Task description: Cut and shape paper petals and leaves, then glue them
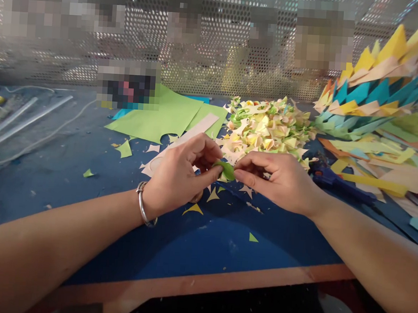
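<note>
A small green paper piece (226, 170), rounded and curled, is held just above the blue table between my two hands. My left hand (185, 171), with a silver bracelet at the wrist, pinches its left side between thumb and fingers. On the other side, my right hand (276, 179) has thumb and fingertips closed at the paper's right edge. Under and behind the hands lie a pale paper strip (196, 132) and star-shaped offcuts (246, 191). Just beyond them rises a heap of small cut and curled paper pieces (267, 124) in green, cream and yellow.
Green paper sheets (155, 115) lie at the back. Right of the heap are a blue glue gun (342, 182), loose paper strips (389, 163) and a tiered paper construction (371, 98). Clear sticks (27, 122) and a white cord lie left. A perforated metal panel (208, 48) stands behind.
</note>
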Demonstrator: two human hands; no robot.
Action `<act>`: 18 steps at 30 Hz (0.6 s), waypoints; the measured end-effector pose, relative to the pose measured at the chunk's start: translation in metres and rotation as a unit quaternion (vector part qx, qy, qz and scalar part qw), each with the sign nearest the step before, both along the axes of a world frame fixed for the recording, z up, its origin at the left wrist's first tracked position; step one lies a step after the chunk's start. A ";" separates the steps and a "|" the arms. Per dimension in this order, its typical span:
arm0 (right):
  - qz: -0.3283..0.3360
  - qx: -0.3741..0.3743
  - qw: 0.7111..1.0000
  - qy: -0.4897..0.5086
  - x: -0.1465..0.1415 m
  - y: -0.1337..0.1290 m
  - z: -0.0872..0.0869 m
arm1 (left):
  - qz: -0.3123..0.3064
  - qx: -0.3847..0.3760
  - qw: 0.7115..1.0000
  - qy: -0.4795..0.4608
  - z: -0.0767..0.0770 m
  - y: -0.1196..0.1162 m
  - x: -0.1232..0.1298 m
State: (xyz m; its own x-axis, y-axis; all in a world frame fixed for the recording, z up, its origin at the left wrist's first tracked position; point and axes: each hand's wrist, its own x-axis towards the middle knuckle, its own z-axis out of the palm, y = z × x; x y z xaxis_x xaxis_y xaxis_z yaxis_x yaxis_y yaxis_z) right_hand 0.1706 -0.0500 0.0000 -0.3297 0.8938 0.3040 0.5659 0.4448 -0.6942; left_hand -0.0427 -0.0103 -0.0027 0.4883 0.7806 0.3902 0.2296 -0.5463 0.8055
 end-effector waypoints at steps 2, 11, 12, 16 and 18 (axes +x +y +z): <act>-0.006 0.024 0.999 -0.023 0.001 0.000 0.000 | -0.007 -0.013 1.000 -0.008 -0.001 0.000 0.000; -0.010 0.065 0.997 -0.051 0.004 0.000 0.000 | -0.040 -0.140 0.987 -0.070 0.000 -0.006 0.003; -0.013 0.070 0.996 -0.056 0.005 -0.001 0.000 | -0.038 -0.149 0.986 -0.070 -0.001 -0.005 0.003; -0.033 0.091 0.992 -0.074 0.008 -0.002 0.004 | -0.017 -0.107 0.992 -0.058 -0.004 0.001 0.002; -0.046 0.089 0.991 -0.092 0.012 -0.003 0.005 | -0.011 -0.076 0.996 -0.053 -0.006 0.004 0.001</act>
State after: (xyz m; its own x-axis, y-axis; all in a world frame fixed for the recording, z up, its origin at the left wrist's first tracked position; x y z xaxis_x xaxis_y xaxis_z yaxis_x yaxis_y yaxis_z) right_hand 0.1821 -0.0530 0.0055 -0.3142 0.8597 0.4026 0.7187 0.4925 -0.4908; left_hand -0.0414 -0.0059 -0.0083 0.4674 0.8245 0.3189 0.1285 -0.4202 0.8983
